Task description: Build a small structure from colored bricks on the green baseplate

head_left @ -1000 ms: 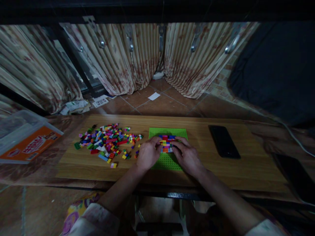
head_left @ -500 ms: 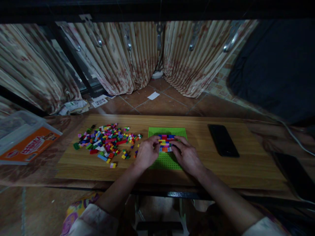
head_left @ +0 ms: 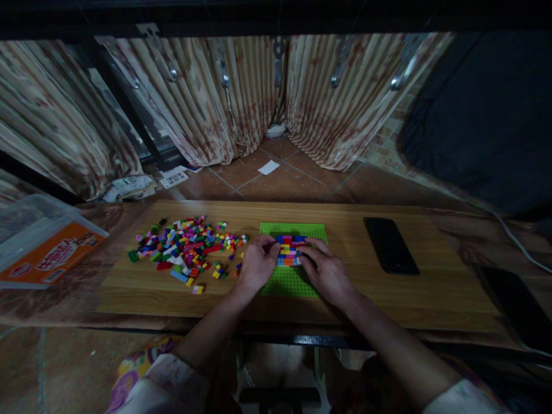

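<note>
A green baseplate lies on the wooden board. A small multicoloured block of bricks is built on the plate. My left hand rests on the plate's left side, fingers curled against the left edge of the built block. My right hand rests on the plate's right side, fingertips pressed to the block's right edge. What the fingertips pinch is too small to see. A loose pile of small coloured bricks lies left of the plate, about a hand's width from my left hand.
A black phone lies flat on the board to the right of the plate. A clear plastic box with an orange label sits off the board at far left. Striped curtains and a tiled floor lie beyond.
Both hands stay at the built block; the fingers shifted only slightly against its sides. The view moved down a little.
</note>
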A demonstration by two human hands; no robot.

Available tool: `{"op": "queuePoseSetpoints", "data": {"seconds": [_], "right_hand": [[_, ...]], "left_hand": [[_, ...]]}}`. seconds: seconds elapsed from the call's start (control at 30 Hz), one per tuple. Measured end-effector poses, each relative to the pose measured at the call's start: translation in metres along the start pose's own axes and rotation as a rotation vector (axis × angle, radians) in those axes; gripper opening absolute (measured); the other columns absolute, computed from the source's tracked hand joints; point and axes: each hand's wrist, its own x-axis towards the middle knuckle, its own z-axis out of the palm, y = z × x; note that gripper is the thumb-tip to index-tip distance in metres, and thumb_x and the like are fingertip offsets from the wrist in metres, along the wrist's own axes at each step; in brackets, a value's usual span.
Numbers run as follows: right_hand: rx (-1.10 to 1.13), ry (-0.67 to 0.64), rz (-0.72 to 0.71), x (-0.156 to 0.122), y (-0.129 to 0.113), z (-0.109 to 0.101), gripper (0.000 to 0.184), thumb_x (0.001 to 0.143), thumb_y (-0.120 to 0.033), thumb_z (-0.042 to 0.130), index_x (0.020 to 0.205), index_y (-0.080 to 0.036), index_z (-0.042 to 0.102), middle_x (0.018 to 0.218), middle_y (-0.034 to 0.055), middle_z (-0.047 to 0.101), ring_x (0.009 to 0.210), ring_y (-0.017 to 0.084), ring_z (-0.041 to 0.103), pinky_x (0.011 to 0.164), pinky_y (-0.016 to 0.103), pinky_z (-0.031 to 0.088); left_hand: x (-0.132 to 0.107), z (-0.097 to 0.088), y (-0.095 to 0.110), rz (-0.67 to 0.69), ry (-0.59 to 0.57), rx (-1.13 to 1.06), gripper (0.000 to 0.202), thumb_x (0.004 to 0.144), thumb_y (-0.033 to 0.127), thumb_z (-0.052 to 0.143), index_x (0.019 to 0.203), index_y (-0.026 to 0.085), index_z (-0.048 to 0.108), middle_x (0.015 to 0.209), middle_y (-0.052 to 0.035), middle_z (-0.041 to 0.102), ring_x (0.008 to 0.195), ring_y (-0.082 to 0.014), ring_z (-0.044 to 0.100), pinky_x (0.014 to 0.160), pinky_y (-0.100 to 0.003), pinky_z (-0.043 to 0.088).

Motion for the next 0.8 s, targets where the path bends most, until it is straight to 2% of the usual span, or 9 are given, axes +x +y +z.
{"op": "queuePoseSetpoints", "data": {"seconds": [0.27,0.63,0.73,0.8], "right_hand": [[-0.008,-0.008,0.006,-0.0003,-0.0006,0.0002,0.024,0.089,-0.023,0.048,0.106,-0.021,0.065,0.123,0.0099,0.057,0.107,0.023,0.061,0.094,0.04,0.05],[-0.012,-0.015,0.03,-0.0019,-0.0017,0.0013,0.027,0.09,-0.025,0.046,0.108,-0.019,0.065,0.125,0.0111,0.055,0.103,0.023,0.062,0.093,0.039,0.051],[-0.012,-0.014,0.016,-0.0024,-0.0007,0.0019,0.026,0.091,-0.026,0.046,0.109,-0.02,0.064,0.124,0.0105,0.056,0.104,0.023,0.062,0.093,0.039,0.051],[-0.014,-0.02,0.008,-0.0026,0.0003,0.0022,0.027,0.091,-0.027,0.045,0.109,-0.02,0.064,0.124,0.0102,0.055,0.104,0.023,0.062,0.093,0.04,0.051]], "left_hand": [[-0.0008,0.0027,0.0017,-0.022,-0.038,0.053,0.011,0.079,0.027,0.061,0.085,0.017,0.061,0.076,-0.0013,0.066,0.069,-0.0138,0.062,0.063,-0.025,0.047],[0.0005,0.0071,0.0055,-0.087,-0.009,0.031,0.012,0.075,0.022,0.064,0.084,0.016,0.06,0.076,-0.0024,0.066,0.07,-0.0146,0.062,0.067,-0.026,0.048],[-0.001,0.0076,0.0033,-0.068,-0.018,-0.016,0.012,0.074,0.023,0.064,0.084,0.016,0.06,0.076,-0.0018,0.065,0.069,-0.0141,0.061,0.066,-0.025,0.047],[0.0013,0.0017,0.0023,-0.04,-0.014,-0.063,0.012,0.077,0.026,0.062,0.084,0.016,0.061,0.075,-0.0015,0.065,0.068,-0.0134,0.06,0.064,-0.024,0.046]]}}
